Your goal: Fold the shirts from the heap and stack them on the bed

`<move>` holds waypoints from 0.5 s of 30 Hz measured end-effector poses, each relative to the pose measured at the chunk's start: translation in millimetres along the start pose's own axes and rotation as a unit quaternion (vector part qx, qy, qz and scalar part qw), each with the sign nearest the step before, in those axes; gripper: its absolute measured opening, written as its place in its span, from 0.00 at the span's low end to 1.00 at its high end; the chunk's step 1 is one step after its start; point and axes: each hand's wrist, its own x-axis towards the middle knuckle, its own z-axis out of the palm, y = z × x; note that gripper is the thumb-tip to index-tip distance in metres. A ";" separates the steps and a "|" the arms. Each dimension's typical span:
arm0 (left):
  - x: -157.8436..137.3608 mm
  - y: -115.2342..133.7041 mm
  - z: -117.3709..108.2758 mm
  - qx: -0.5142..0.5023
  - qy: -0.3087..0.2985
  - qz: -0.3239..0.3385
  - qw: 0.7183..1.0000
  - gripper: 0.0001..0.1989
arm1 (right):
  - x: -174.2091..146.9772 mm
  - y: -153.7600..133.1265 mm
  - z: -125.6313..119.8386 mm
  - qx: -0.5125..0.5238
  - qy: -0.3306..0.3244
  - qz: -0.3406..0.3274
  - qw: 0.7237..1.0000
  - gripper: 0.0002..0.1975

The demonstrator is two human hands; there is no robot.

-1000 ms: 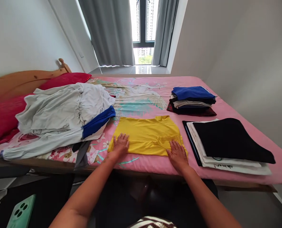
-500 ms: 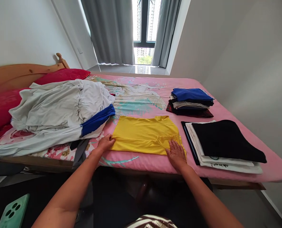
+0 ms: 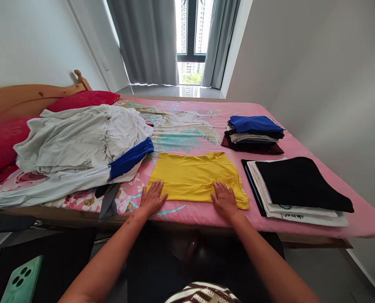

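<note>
A yellow shirt (image 3: 192,168) lies folded on the near edge of the bed, its front part turned over in a long band. On the band's left end my left hand (image 3: 154,198) rests flat, fingers stretched out. My right hand (image 3: 224,199) presses flat on the band nearer its right end, fingers also stretched. Neither hand grips the cloth. To the right of the shirt sits a stack of folded clothes with a black garment (image 3: 301,183) on top of white ones.
Farther back is another folded stack topped by a blue garment (image 3: 253,123). A loose heap of white clothes (image 3: 80,139) with a blue cuff covers the left side, by red pillows (image 3: 83,99). A green phone (image 3: 23,280) lies at the lower left.
My left hand has let go of the shirt's left edge and moved right onto the cloth, now flat. The right hand has slid slightly left along the band.
</note>
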 end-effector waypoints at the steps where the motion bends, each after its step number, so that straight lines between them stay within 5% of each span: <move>1: -1.6 -3.0 1.3 0.006 -0.012 -0.002 1.000 0.29 | 0.0 5.8 2.5 -0.005 -0.018 0.004 1.000 0.26; 5: -10.8 -25.9 -1.5 -0.001 -0.018 0.065 0.998 0.33 | -12.7 31.5 -1.9 0.003 -0.017 -0.010 1.000 0.27; 9: -18.5 -60.8 -5.2 -0.032 0.014 0.127 0.991 0.26 | -42.2 60.1 -18.7 -0.013 0.005 -0.062 0.998 0.27; 15: -5.9 -75.5 -4.1 0.007 0.033 0.131 0.991 0.23 | -52.6 91.2 -21.5 -0.056 -0.019 -0.061 0.996 0.30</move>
